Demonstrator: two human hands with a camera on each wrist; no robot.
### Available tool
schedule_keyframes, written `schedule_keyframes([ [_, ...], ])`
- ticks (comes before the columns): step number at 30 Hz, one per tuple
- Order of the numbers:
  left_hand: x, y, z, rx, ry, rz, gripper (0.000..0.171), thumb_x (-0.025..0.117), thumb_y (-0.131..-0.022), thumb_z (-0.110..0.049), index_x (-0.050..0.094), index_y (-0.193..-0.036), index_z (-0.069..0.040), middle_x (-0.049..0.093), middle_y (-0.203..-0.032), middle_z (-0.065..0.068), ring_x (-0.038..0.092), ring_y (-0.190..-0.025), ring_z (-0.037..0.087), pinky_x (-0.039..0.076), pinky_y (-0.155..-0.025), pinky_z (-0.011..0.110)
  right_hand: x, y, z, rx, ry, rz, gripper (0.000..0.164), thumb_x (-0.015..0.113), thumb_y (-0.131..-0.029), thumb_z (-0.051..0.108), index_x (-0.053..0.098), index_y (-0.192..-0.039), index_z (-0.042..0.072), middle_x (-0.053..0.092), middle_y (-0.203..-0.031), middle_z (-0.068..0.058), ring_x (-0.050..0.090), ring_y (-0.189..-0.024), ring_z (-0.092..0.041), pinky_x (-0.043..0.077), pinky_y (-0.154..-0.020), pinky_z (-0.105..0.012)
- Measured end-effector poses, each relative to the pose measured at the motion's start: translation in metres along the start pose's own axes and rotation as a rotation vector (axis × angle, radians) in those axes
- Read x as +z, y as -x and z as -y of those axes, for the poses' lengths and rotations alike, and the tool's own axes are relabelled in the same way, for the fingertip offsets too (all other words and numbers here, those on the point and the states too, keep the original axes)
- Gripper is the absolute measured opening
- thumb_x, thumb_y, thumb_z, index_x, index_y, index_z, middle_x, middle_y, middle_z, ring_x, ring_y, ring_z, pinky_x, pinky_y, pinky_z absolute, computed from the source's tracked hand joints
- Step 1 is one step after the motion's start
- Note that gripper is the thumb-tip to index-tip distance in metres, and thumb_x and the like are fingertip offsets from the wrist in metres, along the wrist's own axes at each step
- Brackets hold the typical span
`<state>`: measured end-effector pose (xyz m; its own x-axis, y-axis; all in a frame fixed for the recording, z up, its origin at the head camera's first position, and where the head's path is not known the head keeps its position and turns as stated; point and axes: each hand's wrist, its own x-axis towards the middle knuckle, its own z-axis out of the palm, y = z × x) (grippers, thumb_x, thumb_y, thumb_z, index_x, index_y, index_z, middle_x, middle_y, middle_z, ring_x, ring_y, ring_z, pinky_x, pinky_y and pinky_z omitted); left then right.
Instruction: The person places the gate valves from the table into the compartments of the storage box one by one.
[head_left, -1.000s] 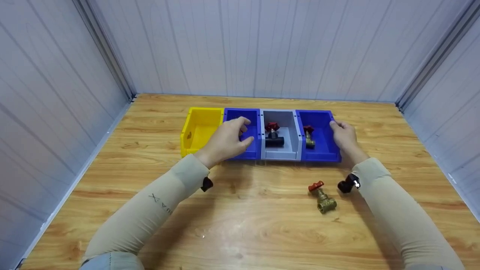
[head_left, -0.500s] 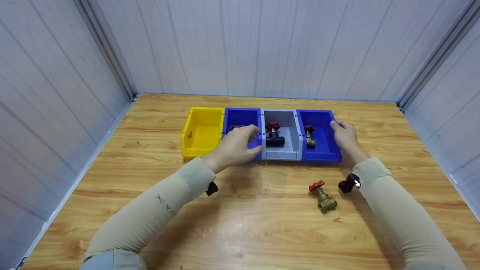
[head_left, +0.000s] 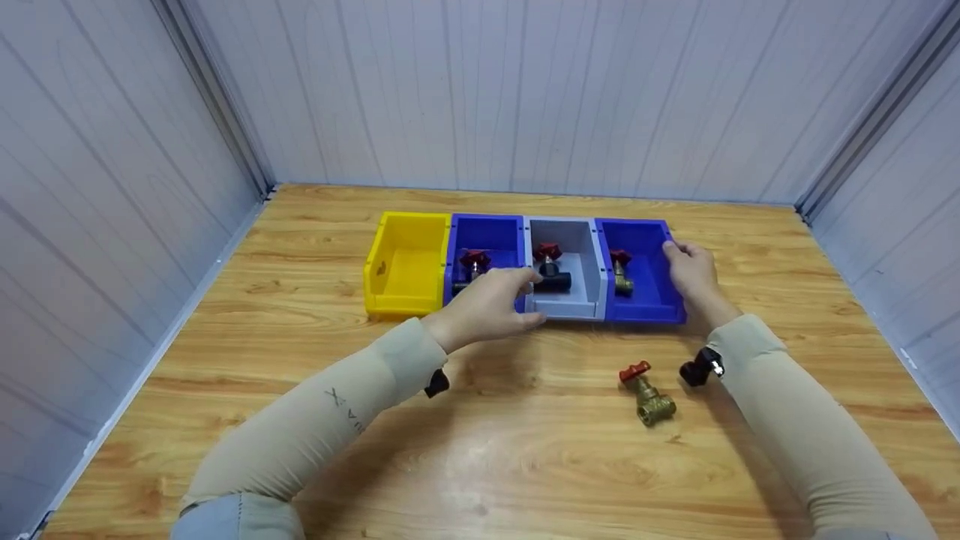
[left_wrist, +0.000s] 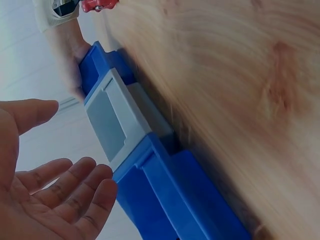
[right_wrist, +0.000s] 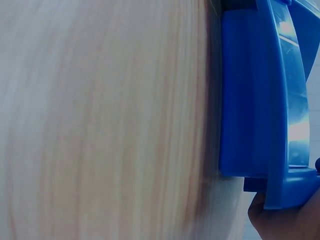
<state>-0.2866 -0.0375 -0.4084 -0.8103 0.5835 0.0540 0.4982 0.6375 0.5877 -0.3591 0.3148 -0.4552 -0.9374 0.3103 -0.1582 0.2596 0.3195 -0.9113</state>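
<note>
My left hand hovers over the front of the left blue bin and the grey bin. Nothing is between its spread thumb and slightly bent fingers, as the left wrist view confirms. A red-handled valve lies in the left blue bin, partly behind that hand. Inside the grey bin is a black valve with a red handle. My right hand grips the outer side wall of the right blue bin, thumb over the rim. That bin contains a small brass valve with a red handle.
A yellow bin adjoins the row's left end. On the wooden table, a brass gate valve with a red handle lies in front of the right blue bin. Pale panel walls stand at the back and both sides.
My left hand has drawn out of the left blue bin, moving right and towards me. The valve in that bin has come into view. My right hand keeps its hold on the right bin.
</note>
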Motion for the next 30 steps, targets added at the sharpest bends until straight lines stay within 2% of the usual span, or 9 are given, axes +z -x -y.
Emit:
schedule_keyframes([
  [4,0.005,-0.002,-0.004,0.005,0.019,0.026,0.059,0.080,-0.099,-0.029,0.061,-0.148,-0.003,0.072,-0.139,0.017,0.067,-0.128,0.030,0.053,-0.114,0.046,-0.002,0.001,0.000,0.008,0.002,0.017,0.060,0.043,-0.116,0.042,0.049,-0.161,0.002,0.052,-0.157,-0.020,0.057,-0.122,-0.020,0.049,-0.101,-0.032],
  [10,0.013,-0.005,-0.010,0.028,0.046,0.071,0.060,0.081,-0.099,-0.028,0.061,-0.149,-0.002,0.072,-0.138,0.018,0.068,-0.127,0.032,0.055,-0.111,0.046,0.000,0.002,-0.002,0.007,0.005,0.028,0.061,0.041,-0.116,0.043,0.048,-0.162,0.002,0.052,-0.158,-0.021,0.057,-0.125,-0.024,0.050,-0.106,-0.038],
  [20,0.027,-0.011,-0.019,0.061,0.051,0.131,0.063,0.081,-0.099,-0.031,0.059,-0.151,-0.003,0.070,-0.144,0.016,0.068,-0.130,0.029,0.055,-0.112,0.045,0.002,0.001,-0.002,0.001,0.021,0.037,0.062,0.040,-0.116,0.043,0.048,-0.162,0.001,0.052,-0.156,-0.021,0.058,-0.119,-0.021,0.051,-0.103,-0.037],
  [26,0.037,-0.017,-0.025,0.087,0.036,0.166,0.062,0.080,-0.099,-0.029,0.060,-0.150,0.000,0.073,-0.137,0.019,0.070,-0.126,0.030,0.055,-0.111,0.043,0.004,0.001,-0.002,-0.014,0.028,0.020,0.059,0.041,-0.117,0.039,0.050,-0.159,-0.002,0.055,-0.149,-0.019,0.057,-0.108,-0.014,0.050,-0.097,-0.032],
  [30,0.045,-0.019,-0.030,0.112,0.022,0.181,0.061,0.080,-0.099,-0.028,0.060,-0.149,0.001,0.073,-0.138,0.018,0.070,-0.126,0.028,0.056,-0.110,0.039,0.004,0.001,-0.002,-0.019,0.031,0.019,0.059,0.041,-0.117,0.038,0.050,-0.158,-0.003,0.056,-0.148,-0.021,0.057,-0.107,-0.014,0.050,-0.097,-0.031],
])
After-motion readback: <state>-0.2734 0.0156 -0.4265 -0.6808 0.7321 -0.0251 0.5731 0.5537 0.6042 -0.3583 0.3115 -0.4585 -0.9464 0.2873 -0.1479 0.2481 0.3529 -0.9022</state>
